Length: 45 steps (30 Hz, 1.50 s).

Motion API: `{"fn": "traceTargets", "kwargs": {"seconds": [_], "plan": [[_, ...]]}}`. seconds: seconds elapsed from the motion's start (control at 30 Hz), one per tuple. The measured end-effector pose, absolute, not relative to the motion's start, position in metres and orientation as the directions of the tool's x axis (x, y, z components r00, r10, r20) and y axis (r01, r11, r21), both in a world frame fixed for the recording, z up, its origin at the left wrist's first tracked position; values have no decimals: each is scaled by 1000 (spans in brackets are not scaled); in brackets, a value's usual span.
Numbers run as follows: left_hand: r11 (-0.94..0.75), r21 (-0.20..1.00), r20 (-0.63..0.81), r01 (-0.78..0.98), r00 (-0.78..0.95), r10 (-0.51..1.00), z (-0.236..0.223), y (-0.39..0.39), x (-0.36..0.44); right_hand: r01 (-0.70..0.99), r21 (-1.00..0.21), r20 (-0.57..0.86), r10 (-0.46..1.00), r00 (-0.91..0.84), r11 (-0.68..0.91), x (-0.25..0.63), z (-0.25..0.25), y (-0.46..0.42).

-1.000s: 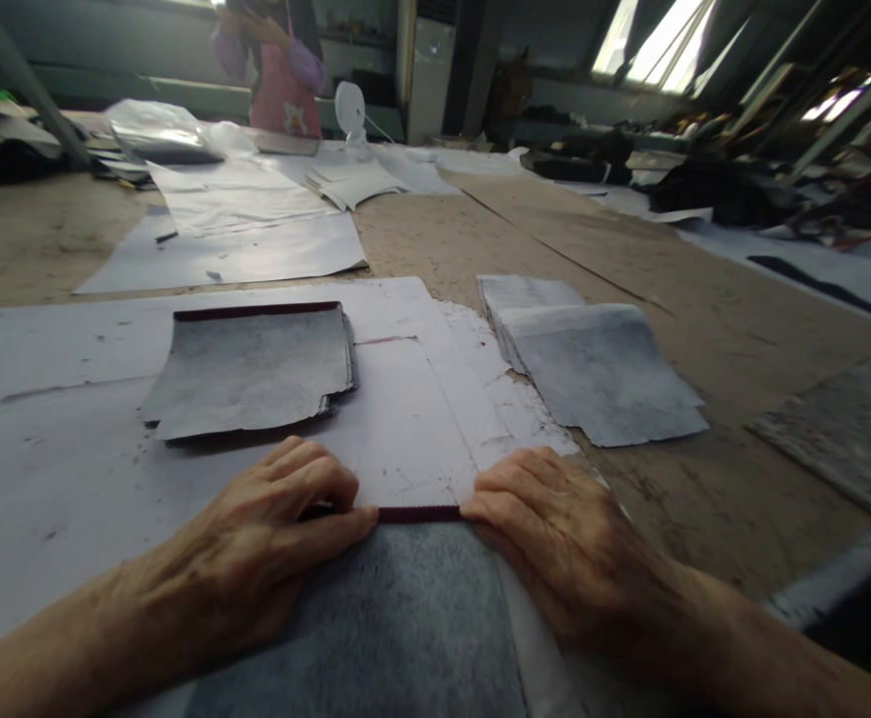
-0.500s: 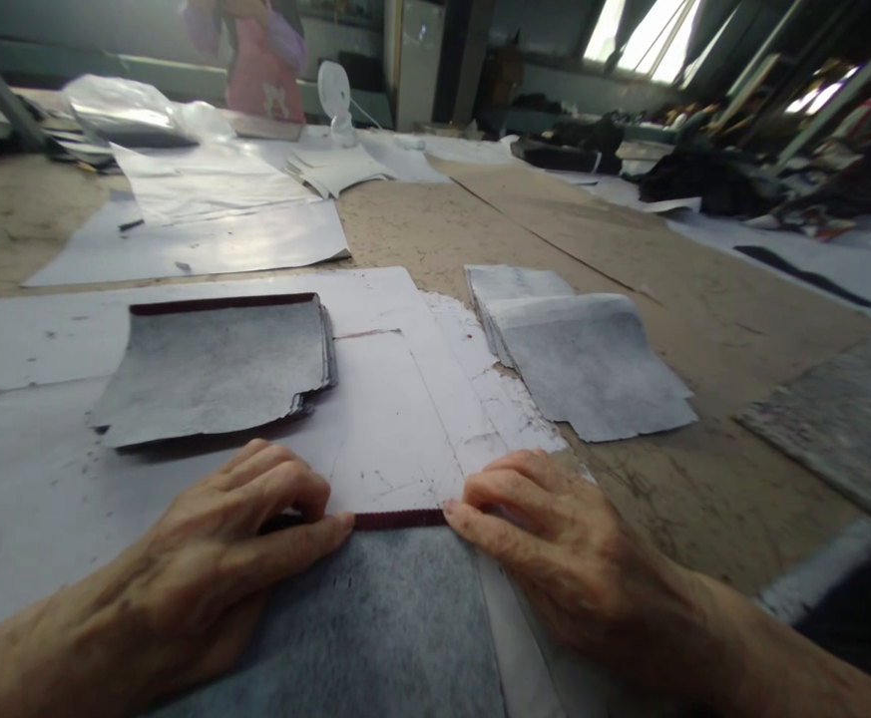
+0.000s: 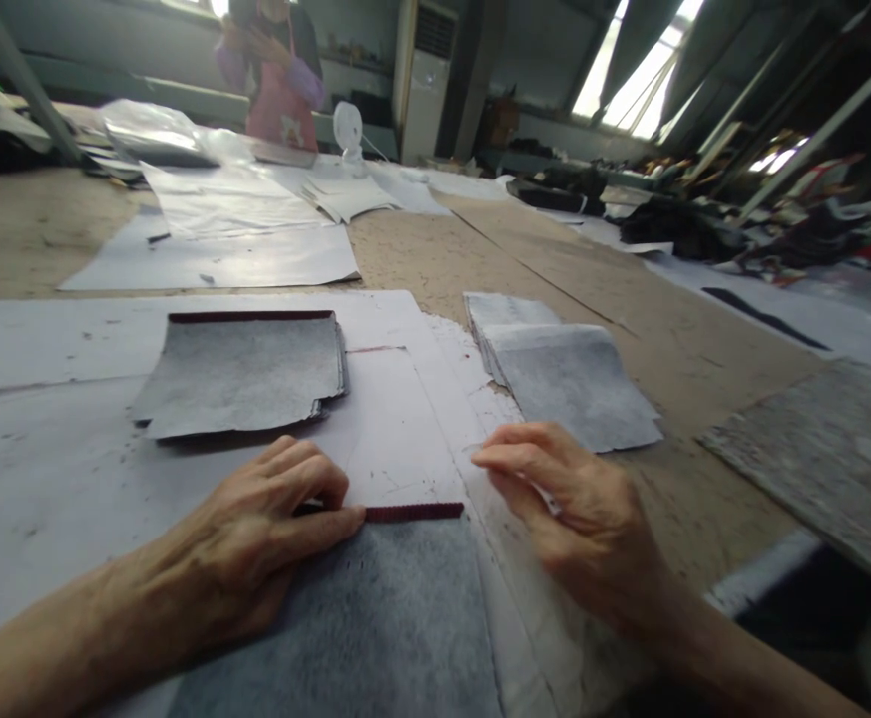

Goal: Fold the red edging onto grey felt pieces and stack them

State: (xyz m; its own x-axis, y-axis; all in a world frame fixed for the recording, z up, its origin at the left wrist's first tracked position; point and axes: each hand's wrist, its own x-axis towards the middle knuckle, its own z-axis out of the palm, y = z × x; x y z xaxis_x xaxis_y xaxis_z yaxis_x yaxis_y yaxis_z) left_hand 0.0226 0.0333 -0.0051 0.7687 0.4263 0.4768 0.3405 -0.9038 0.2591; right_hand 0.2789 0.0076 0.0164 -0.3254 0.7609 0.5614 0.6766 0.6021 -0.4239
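A grey fabric piece (image 3: 375, 608) lies in front of me, its far edge folded over into a narrow dark maroon strip (image 3: 416, 512). My left hand (image 3: 277, 519) is closed on the left part of that fold, thumb pressing along it and fingers curled behind. My right hand (image 3: 562, 499) is raised just beyond the right end of the strip, apart from the fabric. Its fingertips are pinched together, and nothing shows between them. Ahead on the left is a stack of grey pieces (image 3: 247, 374) with a dark folded edge on top. Another grey stack (image 3: 562, 374) sits ahead of my right hand.
White paper sheets (image 3: 375, 449) cover the tabletop under the work. A thick grey felt-like mat (image 3: 816, 449) lies at the right. Farther back are clear plastic (image 3: 155, 130), a small white fan (image 3: 349, 130) and dark cloth heaps (image 3: 674, 229). A person in a pink apron (image 3: 281, 115) stands across the table.
My right hand has let go of the fold's right end and lifted slightly up and away, uncovering it. My left hand stays on the fold. The camera view has tilted up a little.
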Motion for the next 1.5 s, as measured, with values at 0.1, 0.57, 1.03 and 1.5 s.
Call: {"fn": "traceTargets", "kwargs": {"seconds": [0.1,0.57,1.03,1.5], "plan": [[-904,263,483,338,765,427,-6,33,23,651,-309,547,690,-475,693,244,13,-1],[-714,560,388,421,628,675,-1,38,4,655,-212,437,670,-600,725,221,-6,-4],[-855,358,444,376,737,510,1,30,-8,623,-76,404,596,-694,778,217,5,-2],[-819,436,390,372,742,545,3,31,-19,458,-128,459,462,-759,880,196,-5,7]]}}
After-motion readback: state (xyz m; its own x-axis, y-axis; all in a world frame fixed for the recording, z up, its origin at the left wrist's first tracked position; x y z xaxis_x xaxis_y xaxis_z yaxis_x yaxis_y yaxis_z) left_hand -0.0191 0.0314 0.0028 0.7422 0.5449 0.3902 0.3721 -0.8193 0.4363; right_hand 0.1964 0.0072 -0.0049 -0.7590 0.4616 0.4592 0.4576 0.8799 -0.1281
